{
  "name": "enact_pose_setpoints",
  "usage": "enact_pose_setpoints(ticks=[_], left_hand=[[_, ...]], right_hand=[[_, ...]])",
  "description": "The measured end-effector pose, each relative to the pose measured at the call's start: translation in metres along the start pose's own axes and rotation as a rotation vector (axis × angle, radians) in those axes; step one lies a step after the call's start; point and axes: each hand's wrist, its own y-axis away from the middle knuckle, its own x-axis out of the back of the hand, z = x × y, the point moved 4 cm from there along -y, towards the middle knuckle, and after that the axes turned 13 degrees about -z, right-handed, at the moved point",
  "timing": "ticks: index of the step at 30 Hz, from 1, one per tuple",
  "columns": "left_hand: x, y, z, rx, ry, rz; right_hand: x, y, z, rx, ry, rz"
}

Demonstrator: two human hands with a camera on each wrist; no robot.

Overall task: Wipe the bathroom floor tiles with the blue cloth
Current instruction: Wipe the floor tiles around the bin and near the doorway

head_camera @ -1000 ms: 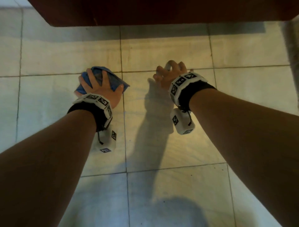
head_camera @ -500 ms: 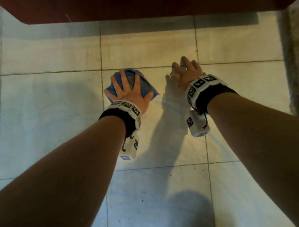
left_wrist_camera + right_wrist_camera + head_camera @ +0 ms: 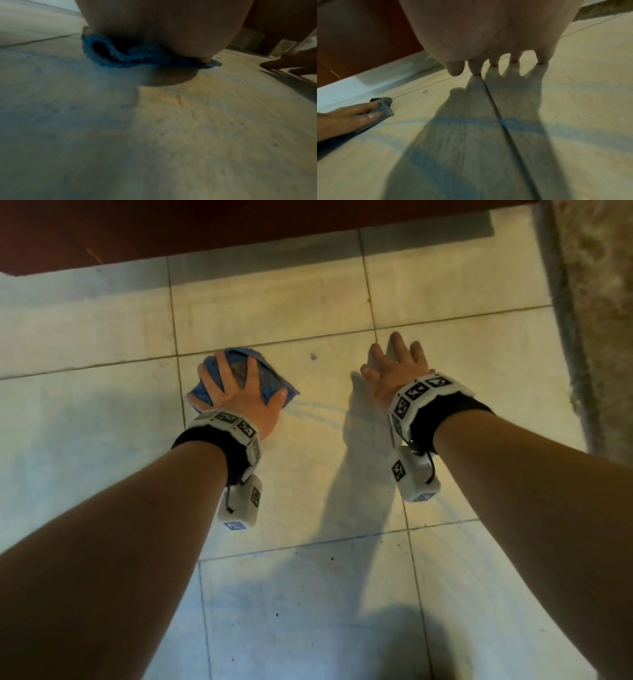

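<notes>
Soft and limp, the blue cloth point(image 3: 267, 378) bunches under the flat, spread left hand point(image 3: 239, 395); beside the cloth, the right hand point(image 3: 397, 368) rests released on floor tiles point(image 3: 325, 474), so pressing its middle seems best

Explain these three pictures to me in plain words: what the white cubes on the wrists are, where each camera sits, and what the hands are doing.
There is no machine here, only a person's two bare hands. The top picture comes from a camera on the head, looking down. The white cubes under the wrists are small cameras; they took the other two pictures, looking along each hand. The left hand presses a blue cloth flat on the floor tiles with spread fingers. The right hand holds nothing; its fingertips touch the floor. A brown cabinet stands ahead, and a rug lies to the right.
</notes>
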Motion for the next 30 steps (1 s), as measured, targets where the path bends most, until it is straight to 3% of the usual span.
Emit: enact_pose_setpoints(ticks=[2, 7, 10, 13, 15, 21, 26, 30], left_hand=[[0.001, 0.001, 0.012, -0.029, -0.047, 0.004], [-0.011, 0.012, 0.07, -0.267, -0.177, 0.015], [-0.032, 0.028, 0.097, -0.442, -0.232, 0.054], [-0.041, 0.035, 0.102, -0.518, -0.251, 0.062], [-0.039, 0.03, 0.094, -0.501, -0.26, 0.062], [-0.011, 0.01, 0.048, -0.252, -0.218, -0.014], [-0.01, 0.013, 0.056, -0.206, -0.173, -0.017], [-0.019, 0.019, 0.074, -0.223, -0.194, 0.036]], right_hand=[[-0.002, 0.005, 0.0, -0.021, 0.041, -0.013], [0.004, 0.01, -0.007, 0.036, 0.229, 0.09], [0.004, 0.013, -0.006, 0.009, 0.233, 0.069], [0.003, 0.016, -0.005, 0.017, 0.278, 0.051], [0.003, 0.013, -0.001, 0.027, 0.28, 0.054], [-0.015, 0.018, 0.031, -0.042, 0.276, 0.026], [-0.033, 0.036, 0.066, -0.117, 0.095, 0.011], [-0.038, 0.028, 0.067, -0.07, 0.177, 0.031]])
